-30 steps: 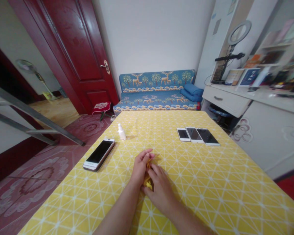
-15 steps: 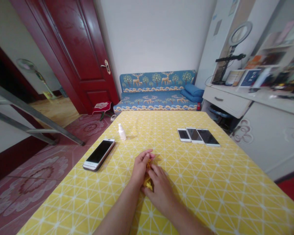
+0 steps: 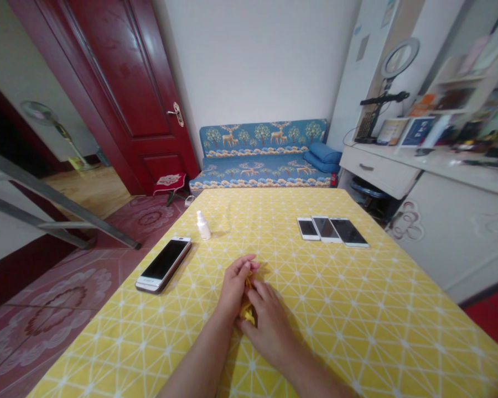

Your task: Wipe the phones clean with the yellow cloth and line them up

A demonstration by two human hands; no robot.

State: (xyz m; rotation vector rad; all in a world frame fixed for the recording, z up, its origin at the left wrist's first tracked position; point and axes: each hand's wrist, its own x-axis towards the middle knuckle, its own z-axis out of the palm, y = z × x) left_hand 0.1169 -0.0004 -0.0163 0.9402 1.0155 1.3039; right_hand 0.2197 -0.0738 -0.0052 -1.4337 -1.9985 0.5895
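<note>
A small yellow item (image 3: 248,313), perhaps cloth or cord, lies between my two hands near the middle of the table. My left hand (image 3: 233,284) has its fingers curled, with thumb and fingertips pinched on the upper end of the yellow item. Lower and to the right, my right hand (image 3: 266,315) closes around its lower part, thumb on the near side. Much of the item is hidden by the fingers. A white spray bottle (image 3: 203,226) stands upright beyond my left hand, and a white-framed phone (image 3: 166,264) lies to the left.
Three phones lie side by side (image 3: 324,229) at the right back of the yellow patterned table (image 3: 357,309). Behind the table is a blue sofa (image 3: 261,163). A white cabinet (image 3: 382,168) with a ring light stands at the right, and a metal ladder-like frame at the left.
The view has shifted slightly, so the table's things appear a little further left. Both hands keep nearly the same pose around the yellow item.
</note>
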